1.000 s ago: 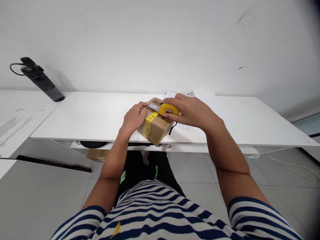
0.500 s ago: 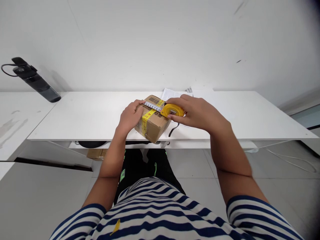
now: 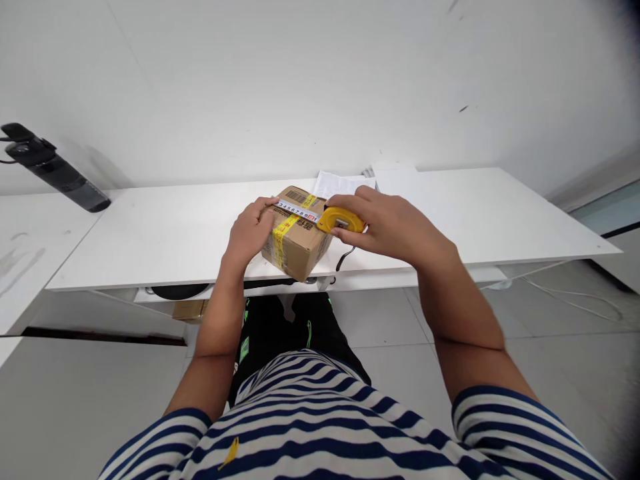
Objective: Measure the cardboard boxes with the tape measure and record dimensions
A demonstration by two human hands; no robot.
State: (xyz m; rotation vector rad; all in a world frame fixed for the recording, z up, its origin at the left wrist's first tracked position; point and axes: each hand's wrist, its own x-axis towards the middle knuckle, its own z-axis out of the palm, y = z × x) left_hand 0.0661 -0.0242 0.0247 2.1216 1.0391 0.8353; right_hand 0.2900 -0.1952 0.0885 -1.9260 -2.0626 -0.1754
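A brown cardboard box (image 3: 304, 239) with yellow printed tape sits at the desk's front edge. Across its top runs the white numbered blade (image 3: 295, 209) of a yellow tape measure (image 3: 342, 220). My left hand (image 3: 249, 233) is closed at the box's left side, pinching the blade's end against the upper edge; the very tip is hidden by the fingers. At the opposite edge, my right hand (image 3: 393, 223) grips the tape measure's case between thumb and fingers. A black wrist strap (image 3: 344, 259) dangles from the case over the desk.
Printed papers (image 3: 337, 184) lie behind the box on the white desk (image 3: 165, 233), close to the wall. A dark bottle (image 3: 60, 175) stands at the far left. Below the desktop are a shelf and another cardboard box (image 3: 187, 311). A cable (image 3: 570, 293) trails on the floor at right.
Slightly more of the blade shows between my left fingers and the case. The view has shifted and tilted a little. Both hands keep their holds.
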